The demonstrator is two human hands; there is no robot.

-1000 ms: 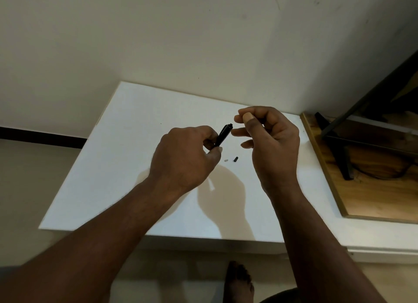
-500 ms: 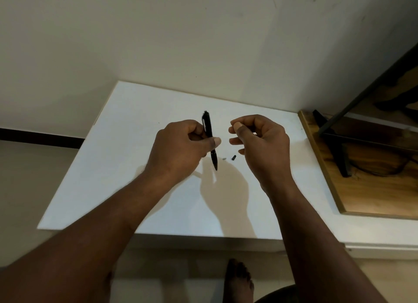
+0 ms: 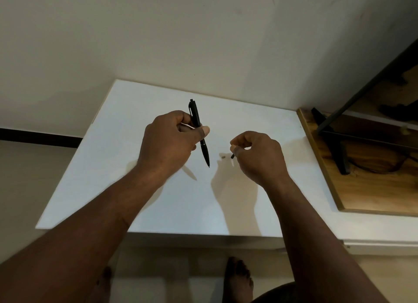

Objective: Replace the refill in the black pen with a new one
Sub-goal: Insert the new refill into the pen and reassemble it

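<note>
Bare feet: on the floor at the near edge, below the table's front lip
White table: flat bare top butted against the wall, carrying only the small loose parts
Right hand: low over the table, fingers curled narrow, thumb and forefinger closing on the small black piece; whether it is already lifted or only touched, I cannot tell
Small pale piece: lying on the table just beside the black one, apart from both hands
Left hand: raised above the table, fingers wrapped round the middle of the black pen, thumb pressed across the barrel
Black pen, position: near upright, tilted a little, writing tip down and clear of the surface, clip and push-button end up and away
Black pen, handling: likely light, stiff, smooth plastic; the thin tip is the part to spare, so a hold on the mid-barrel suits it, leaving both ends free
Loose pieces, handling: tiny and probably quick to roll or flick away; a fingertip pinch from above seems the only workable hold
Step in hand: judged as gathering a leftover part, the pen looking whole
Wooden board: right of the table, with a black stand on it
Wall: plain, behind everything
</note>
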